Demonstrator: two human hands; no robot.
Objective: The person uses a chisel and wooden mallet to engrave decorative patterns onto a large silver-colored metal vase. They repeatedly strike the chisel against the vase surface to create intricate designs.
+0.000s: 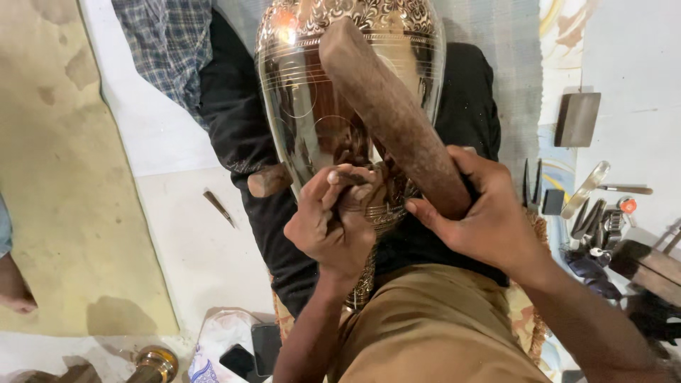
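A large shiny engraved metal vase [312, 99] lies across my lap, its neck toward me. My left hand [330, 223] is closed on a thin dark chisel [349, 177], whose tip rests on the vase's narrow neck. In my right hand [482, 213] is a thick wooden mallet [390, 106], which slants up over the vase body. The vase rests on a dark cloth [241, 128] over my legs.
Small metal tools [592, 213] and a dark block [576, 119] lie on the floor at right. Left of my legs a loose chisel [218, 207] rests on a white sheet. A brass piece [156, 363] and a phone [237, 362] sit near the bottom edge. Another person's bare foot [14, 291] is at far left.
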